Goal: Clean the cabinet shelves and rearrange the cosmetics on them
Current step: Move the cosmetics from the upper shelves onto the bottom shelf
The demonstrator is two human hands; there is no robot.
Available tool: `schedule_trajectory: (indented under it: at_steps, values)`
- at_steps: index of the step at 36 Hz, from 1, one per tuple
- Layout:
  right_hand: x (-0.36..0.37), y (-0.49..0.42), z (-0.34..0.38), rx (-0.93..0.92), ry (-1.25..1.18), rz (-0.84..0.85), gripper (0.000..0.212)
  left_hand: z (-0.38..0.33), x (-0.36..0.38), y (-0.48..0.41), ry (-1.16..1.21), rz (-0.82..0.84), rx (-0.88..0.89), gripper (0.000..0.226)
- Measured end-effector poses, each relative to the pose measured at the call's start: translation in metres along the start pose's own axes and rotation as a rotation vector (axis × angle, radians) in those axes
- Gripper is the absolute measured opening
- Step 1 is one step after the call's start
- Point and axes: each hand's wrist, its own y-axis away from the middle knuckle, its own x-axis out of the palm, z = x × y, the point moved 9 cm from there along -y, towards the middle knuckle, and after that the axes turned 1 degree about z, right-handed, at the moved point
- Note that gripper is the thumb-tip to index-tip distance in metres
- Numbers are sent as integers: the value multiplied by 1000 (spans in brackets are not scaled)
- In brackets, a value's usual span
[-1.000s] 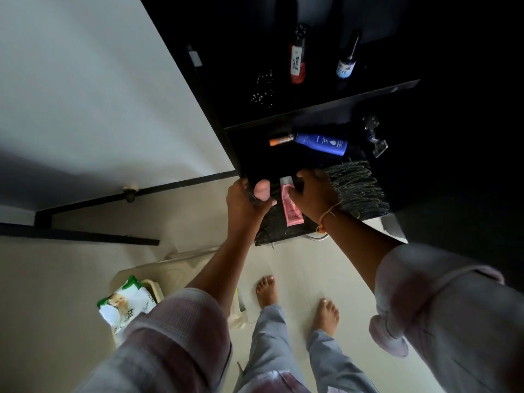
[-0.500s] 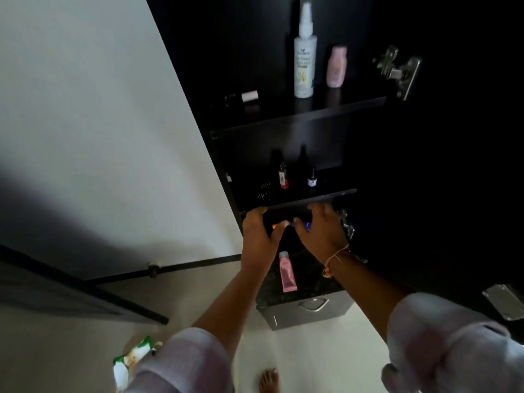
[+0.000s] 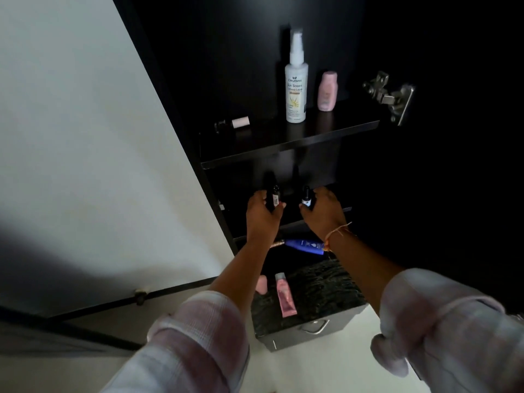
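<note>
Fingers of the left hand [image 3: 262,215] are curled round a small dark bottle with a pale label [image 3: 275,198]; a second small dark bottle [image 3: 306,199] is gripped the same way by the right hand [image 3: 323,212]. Both are held upright at the middle shelf [image 3: 347,209]; whether their bases are clear of it cannot be told. At 12 o'clock a sunscreen spray [image 3: 296,89] is stood on the upper shelf [image 3: 289,143], a pink bottle [image 3: 327,92] at its 3 o'clock. At 6 o'clock from the hands a blue tube [image 3: 304,245] is laid, and lower still a pink tube [image 3: 285,296]. The bottles are best lifted straight, kept upright and drawn toward 6 o'clock; the shelf would then be bared for wiping.
</note>
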Motion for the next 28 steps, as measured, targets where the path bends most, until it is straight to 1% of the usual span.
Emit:
schedule_trajectory:
  at_steps: [5, 9, 14, 19, 23, 28]
  values:
    - [14, -23, -8, -3, 27, 3, 51, 17, 17, -26, -11, 38, -30, 57]
    - [21, -33, -11, 13, 53, 8, 53, 23, 27, -38, -27, 67, -28, 59]
    - [24, -38, -13, 8, 72, -21, 47, 28, 36, -45, -38, 118, -14, 47]
    - [28, -42, -15, 3, 89, 8, 38, 35, 44, -49, -75, 168, -41, 39]
    - [29, -41, -17, 10, 73, 27, 26, 39, 45, -48, -18, 179, -75, 36]
    - [25, -32, -15, -4, -2, 34, 17, 35, 34, -37, 62, 148, -79, 27]
